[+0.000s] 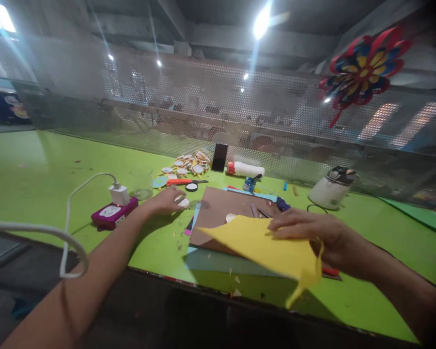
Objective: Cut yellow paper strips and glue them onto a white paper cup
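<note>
In my right hand (305, 232), fingers closed on its edge, is a yellow sheet (254, 242), probably foam or felt, with a ragged strip hanging down. The sheet tilts over a brown board (218, 208). My left hand (167, 201) reaches out low over the table, fingers apart, beside a small white disc (182, 202); whether it touches the disc I cannot tell. Just beyond are a black-rimmed round piece (191, 187) and an orange utility knife (179, 182). Another white round piece (230, 218) lies on the board, partly covered by the yellow sheet.
A pile of flower-shaped pieces (189, 164), a phone (220, 157), a white roll (247, 169) and a blue jar (249, 184) stand at the back. At left are a purple power socket (114, 213) with a white cable and a clear glass (141, 184). A white container (330, 189) stands right.
</note>
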